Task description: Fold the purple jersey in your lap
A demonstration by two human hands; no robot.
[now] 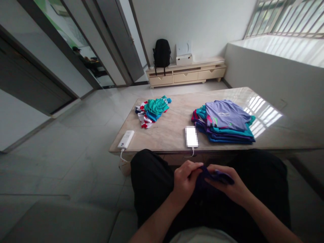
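Observation:
Above my lap, a dark purple garment is gripped between both hands; its lower part fades into the shadow of my black trousers. My left hand pinches one edge of it, thumb and fingers together. On the other side my right hand has its fingers closed round a folded part. Just beyond, on the marble-topped table, lies a neat stack of folded shirts with a lavender one on top. A loose heap of clothes, teal, blue and red-and-white, sits farther left.
A white power bank with a cable lies at the table's left front corner. A blurred-out phone-like device with a cable lies near the front edge. Behind stand a low cabinet, a black backpack and a white box. Someone sits beyond the doorway.

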